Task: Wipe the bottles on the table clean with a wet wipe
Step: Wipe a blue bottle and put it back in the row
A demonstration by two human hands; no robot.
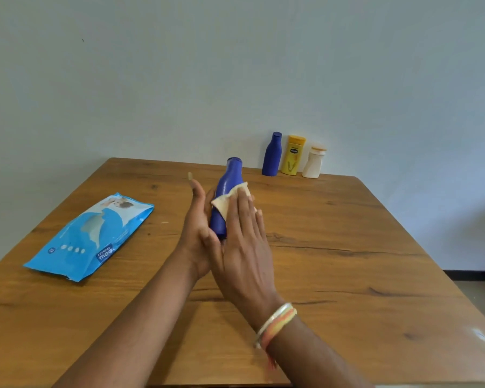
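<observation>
L hand (198, 228) cradles blue bottle (226, 197) w/ straight fingers, steadying it; R hand (242, 247), fingers flat together, presses wipe (230, 201) onto bottle.

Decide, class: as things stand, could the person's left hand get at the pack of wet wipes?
Probably yes. The wet wipes pack lies flat on the table on the left hand's own side, with bare wood between them. But that hand is supporting the blue bottle, so it would have to let go first.
</observation>
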